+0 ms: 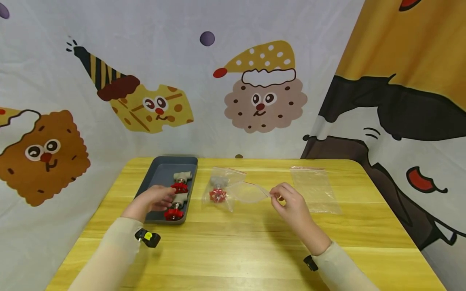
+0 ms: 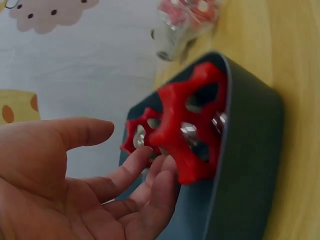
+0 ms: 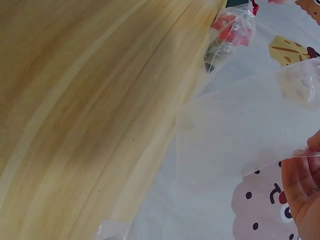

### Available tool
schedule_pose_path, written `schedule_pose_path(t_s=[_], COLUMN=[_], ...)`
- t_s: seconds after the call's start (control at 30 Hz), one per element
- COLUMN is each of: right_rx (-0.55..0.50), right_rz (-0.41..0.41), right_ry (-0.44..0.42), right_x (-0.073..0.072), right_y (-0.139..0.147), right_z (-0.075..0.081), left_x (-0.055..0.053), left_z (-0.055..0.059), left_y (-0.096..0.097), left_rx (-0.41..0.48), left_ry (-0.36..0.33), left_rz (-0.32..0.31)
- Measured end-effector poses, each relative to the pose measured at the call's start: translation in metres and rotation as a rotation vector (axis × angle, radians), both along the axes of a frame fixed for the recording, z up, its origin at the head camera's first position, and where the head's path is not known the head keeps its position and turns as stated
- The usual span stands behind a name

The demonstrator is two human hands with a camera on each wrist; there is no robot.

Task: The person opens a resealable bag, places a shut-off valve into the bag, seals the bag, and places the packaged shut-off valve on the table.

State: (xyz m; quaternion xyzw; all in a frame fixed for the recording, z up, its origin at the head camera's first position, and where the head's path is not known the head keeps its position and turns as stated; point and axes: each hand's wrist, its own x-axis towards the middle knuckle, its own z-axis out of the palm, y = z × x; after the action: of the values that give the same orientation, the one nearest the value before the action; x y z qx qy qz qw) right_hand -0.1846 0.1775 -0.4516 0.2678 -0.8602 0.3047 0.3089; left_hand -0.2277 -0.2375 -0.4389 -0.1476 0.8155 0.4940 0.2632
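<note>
My left hand (image 1: 156, 198) is over the grey tray (image 1: 165, 171), its thumb apart from its fingers. In the left wrist view the fingertips are right by the red handwheel (image 2: 172, 135) of the nearer valve; whether they touch it I cannot tell. The two valves, a farther one (image 1: 181, 178) and a nearer one (image 1: 178, 200), have grey bodies and lie along the tray's right side. Between finger and thumb my right hand (image 1: 291, 204) pinches the edge of a clear zip bag (image 1: 249, 193), held above the table; the bag looks flat.
Left of the held bag lies another clear bag with a red-wheeled valve (image 1: 218, 195) inside. A flat zip bag (image 1: 314, 190) is on the wooden table (image 1: 233, 250) at the right. Behind the table hangs a cartoon-printed cloth (image 1: 207, 101).
</note>
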Motion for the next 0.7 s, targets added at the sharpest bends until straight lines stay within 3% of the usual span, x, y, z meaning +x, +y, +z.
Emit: schedule_pose_path(t_s=[0.17,0.37,0.53,0.6,0.7], right_rx=[0.003,0.006,0.001,0.002,0.001], right_rz=[0.004,-0.002,-0.001,-0.001,0.000], right_ry=[0.001,-0.019,-0.016,-0.011,-0.008], right_x=[-0.001,0.000,0.000,0.000,0.000], right_y=[-0.001,-0.002,-0.002,-0.002,-0.001], right_z=[0.000,0.000,-0.001,-0.001,-0.001], left_x=[0.004,0.009,0.008,0.006,0.005], left_z=[-0.004,-0.005,-0.008,-0.010,-0.012], left_y=[-0.001,0.014,0.022,0.021,0.014], left_rx=[-0.071,-0.244,-0.342,-0.356,-0.304], left_ry=[0.003,0.096,0.143,0.128,0.108], left_rz=[-0.008,-0.048,-0.081,-0.075,-0.046])
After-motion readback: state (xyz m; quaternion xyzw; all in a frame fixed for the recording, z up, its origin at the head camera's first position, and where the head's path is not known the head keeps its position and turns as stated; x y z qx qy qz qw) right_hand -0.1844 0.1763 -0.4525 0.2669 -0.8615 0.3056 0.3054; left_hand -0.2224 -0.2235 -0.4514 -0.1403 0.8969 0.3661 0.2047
